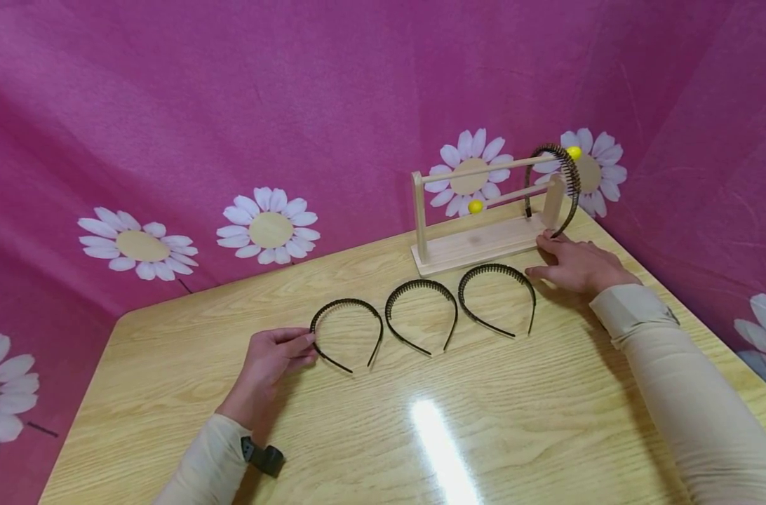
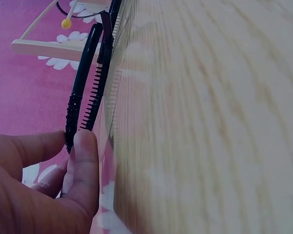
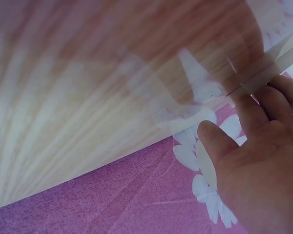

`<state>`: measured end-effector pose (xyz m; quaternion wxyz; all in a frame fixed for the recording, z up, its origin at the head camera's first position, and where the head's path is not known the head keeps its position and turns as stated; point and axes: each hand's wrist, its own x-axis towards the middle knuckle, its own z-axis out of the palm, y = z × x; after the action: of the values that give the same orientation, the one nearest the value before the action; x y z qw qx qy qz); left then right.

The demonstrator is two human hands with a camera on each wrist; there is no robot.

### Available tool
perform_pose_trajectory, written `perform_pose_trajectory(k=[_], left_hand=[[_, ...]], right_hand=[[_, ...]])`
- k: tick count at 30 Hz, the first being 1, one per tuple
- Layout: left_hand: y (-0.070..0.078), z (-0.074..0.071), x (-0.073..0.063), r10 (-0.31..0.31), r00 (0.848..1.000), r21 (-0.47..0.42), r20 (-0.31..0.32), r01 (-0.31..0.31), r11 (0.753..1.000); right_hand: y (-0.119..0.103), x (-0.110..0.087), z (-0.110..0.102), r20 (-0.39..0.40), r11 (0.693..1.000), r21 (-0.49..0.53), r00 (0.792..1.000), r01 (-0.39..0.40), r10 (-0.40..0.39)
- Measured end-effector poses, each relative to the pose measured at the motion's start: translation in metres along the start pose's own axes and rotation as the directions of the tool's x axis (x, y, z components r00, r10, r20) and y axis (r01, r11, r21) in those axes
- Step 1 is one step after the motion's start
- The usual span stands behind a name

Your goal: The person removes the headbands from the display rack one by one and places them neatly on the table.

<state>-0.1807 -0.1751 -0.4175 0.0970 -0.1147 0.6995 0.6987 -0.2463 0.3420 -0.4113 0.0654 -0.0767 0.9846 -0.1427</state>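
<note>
My left hand [image 1: 276, 358] pinches the left side of a black toothed headband [image 1: 347, 301] between thumb and fingers. In the left wrist view, that headband [image 2: 77, 92] stands edge-on beside the table surface. Two more headbands, a middle one [image 1: 421, 283] and a right one [image 1: 493, 268], lie in a row beside it. A brown-black headband [image 1: 571, 175] hangs over the upper rod of a wooden stand [image 1: 478, 244]. My right hand [image 1: 579, 263] is at the stand's right front corner, thumb apart from the fingers, fingertips right by the hanging headband's lower end.
Yellow balls cap the upper rod [image 1: 574, 152] and the lower rod [image 1: 475, 206]. A pink cloth [image 1: 358, 105] with white daisies rises behind the wooden table [image 1: 358, 435] and along its sides. Light glares off the table's front middle.
</note>
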Motion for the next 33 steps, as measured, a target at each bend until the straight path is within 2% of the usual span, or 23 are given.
perform_pose_trajectory(k=[6, 13, 18, 23, 33], left_hand=[[0.001, -0.002, -0.001, -0.015, 1.000, 0.032, -0.025, 0.016, 0.999], [0.001, -0.002, -0.001, 0.010, 1.000, 0.020, -0.009, -0.009, 1.000], [0.004, 0.000, -0.001, 0.016, 1.000, 0.059, -0.024, -0.014, 0.998], [0.018, 0.006, -0.003, 0.044, 0.999, 0.096, -0.027, -0.041, 0.995], [0.047, 0.024, -0.005, 0.101, 0.992, 0.081, 0.075, -0.107, 0.991]], right_hand=[[0.001, -0.001, 0.000, 0.007, 1.000, 0.006, 1.000, -0.017, 0.017], [0.004, -0.002, 0.000, 0.006, 1.000, 0.000, 1.000, -0.013, 0.013], [0.004, -0.002, 0.000, 0.005, 1.000, -0.002, 1.000, -0.018, 0.018], [0.004, -0.002, 0.000, 0.003, 1.000, 0.000, 1.000, -0.016, 0.016], [0.001, 0.000, -0.002, 0.006, 1.000, -0.001, 1.000, -0.017, 0.017]])
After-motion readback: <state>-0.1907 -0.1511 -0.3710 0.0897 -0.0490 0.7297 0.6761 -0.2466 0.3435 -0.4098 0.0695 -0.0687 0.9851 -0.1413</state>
